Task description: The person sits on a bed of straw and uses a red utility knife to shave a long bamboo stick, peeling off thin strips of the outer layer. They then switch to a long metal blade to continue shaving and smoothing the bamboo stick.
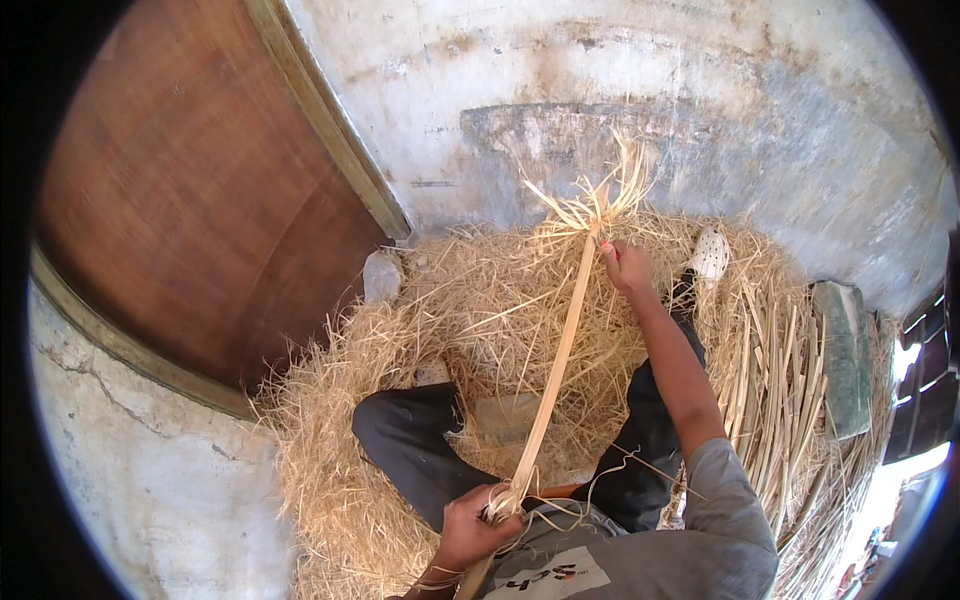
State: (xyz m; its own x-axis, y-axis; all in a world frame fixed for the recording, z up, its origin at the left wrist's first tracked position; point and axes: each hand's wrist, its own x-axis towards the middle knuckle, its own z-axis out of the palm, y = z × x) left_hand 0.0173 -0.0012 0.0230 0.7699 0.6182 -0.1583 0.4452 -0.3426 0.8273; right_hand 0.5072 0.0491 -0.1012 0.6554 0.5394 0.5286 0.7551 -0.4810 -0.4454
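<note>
A long pale cane strip (pixel 556 360) runs taut between the two hands above the person's lap. The left hand (pixel 472 525), low and close to the body, has its fingers clenched around the strip's near end, where loose fibres curl out. The right hand (pixel 626 266), arm stretched forward, pinches the strip just below its frayed, splayed tip (pixel 597 200). Beneath lies a straw heap (pixel 400 350), with cut stalks (pixel 775 390) piled to the right, beside a wooden door (pixel 200 200).
</note>
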